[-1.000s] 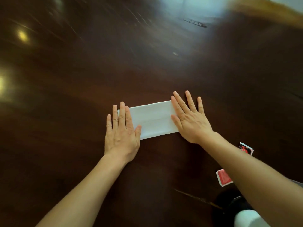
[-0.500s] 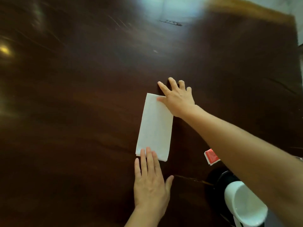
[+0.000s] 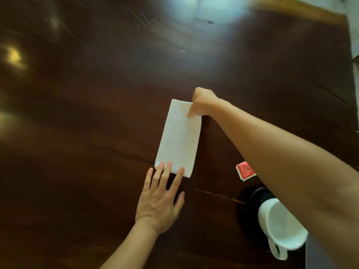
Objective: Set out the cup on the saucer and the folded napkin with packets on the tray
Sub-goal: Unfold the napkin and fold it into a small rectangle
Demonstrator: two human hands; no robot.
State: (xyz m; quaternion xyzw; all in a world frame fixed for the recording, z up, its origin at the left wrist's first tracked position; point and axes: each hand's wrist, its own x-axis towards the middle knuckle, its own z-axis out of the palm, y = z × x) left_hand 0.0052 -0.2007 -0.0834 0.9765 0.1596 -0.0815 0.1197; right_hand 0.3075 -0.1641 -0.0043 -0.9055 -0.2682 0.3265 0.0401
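A white folded napkin (image 3: 179,138) lies lengthwise on the dark wooden table (image 3: 87,113), long side pointing away from me. My right hand (image 3: 203,102) pinches its far right corner, thumb on top. Flat on the table, my left hand (image 3: 162,197) rests its fingertips on the napkin's near edge. A red packet (image 3: 245,170) lies to the right, partly under my right forearm. The white cup (image 3: 281,226) stands on a black saucer (image 3: 252,202) at the lower right. No tray is in view.
The table's far right edge (image 3: 349,45) borders a pale floor. Bright light reflections sit at the far middle and left of the tabletop.
The napkin has turned from crosswise to lengthwise. My left hand slid to its near edge; my right hand went from flat on it to pinching the far corner.
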